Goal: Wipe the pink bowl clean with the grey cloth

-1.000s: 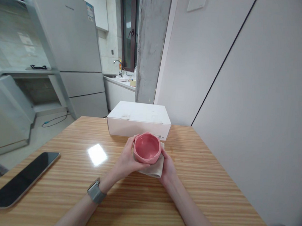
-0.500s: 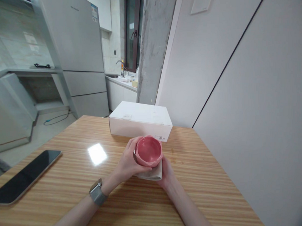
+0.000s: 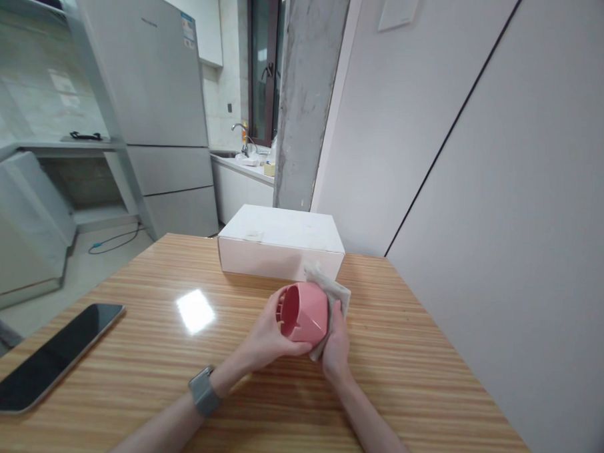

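Observation:
A pink faceted bowl (image 3: 312,312) is held above the table, tipped so that its opening faces left. My left hand (image 3: 267,332) is closed around its rim, the thumb along the near side and the fingers at the opening. A light grey cloth (image 3: 335,289) lies against the bowl's base on the right. Pressing that cloth to the base, my right hand (image 3: 337,341) grips it with the thumb on top; part of the cloth is hidden behind the bowl and hand.
A white box (image 3: 281,245) stands on the wooden table (image 3: 401,364) just behind my hands. On the left lies a dark phone (image 3: 51,357). A white wall (image 3: 508,195) rises to the right, and a fridge (image 3: 152,93) stands beyond the table at the left.
The bowl has turned from opening upward to opening left. The cloth, formerly beneath it, now shows at its right side, with my right hand raised alongside.

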Demonstrator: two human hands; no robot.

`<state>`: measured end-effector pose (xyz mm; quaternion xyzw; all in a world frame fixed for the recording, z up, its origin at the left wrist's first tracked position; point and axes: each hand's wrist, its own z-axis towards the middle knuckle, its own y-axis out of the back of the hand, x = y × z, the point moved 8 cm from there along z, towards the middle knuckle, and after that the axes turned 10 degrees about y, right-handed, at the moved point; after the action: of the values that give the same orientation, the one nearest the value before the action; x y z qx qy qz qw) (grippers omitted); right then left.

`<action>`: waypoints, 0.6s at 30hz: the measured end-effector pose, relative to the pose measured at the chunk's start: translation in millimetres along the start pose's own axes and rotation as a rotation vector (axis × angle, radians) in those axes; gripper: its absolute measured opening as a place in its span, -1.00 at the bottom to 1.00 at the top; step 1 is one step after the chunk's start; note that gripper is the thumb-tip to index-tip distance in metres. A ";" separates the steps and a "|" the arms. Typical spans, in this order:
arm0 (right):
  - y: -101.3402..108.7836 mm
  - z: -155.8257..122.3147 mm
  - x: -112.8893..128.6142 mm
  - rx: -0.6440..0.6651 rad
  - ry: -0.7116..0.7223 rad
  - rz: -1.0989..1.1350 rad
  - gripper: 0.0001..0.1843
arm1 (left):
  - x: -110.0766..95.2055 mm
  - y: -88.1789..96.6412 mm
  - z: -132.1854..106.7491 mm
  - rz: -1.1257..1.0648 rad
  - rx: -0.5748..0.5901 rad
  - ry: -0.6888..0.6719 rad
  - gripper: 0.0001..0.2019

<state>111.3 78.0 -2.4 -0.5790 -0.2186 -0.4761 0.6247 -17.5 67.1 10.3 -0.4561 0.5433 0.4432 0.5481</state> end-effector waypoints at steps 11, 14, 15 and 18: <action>-7.7 4.4 -4.2 0.049 -0.194 0.180 -0.47 | 5.8 -10.5 -1.4 -0.171 0.256 0.130 -0.29; -13.1 1.4 -12.9 0.077 -0.270 0.232 -0.43 | 11.2 -2.5 4.1 -0.204 0.153 0.091 -0.34; -14.8 0.2 -16.1 0.083 -0.293 0.254 -0.44 | 12.5 -0.3 5.4 -0.219 0.121 0.084 -0.37; -14.7 -3.0 -26.1 0.054 -0.337 0.282 -0.52 | 13.9 3.9 7.4 -0.257 0.050 0.087 -0.41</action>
<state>86.2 85.9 -17.0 -0.6584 -0.2494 -0.2745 0.6550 -19.6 75.0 -3.7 -0.5266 0.5146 0.3356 0.5876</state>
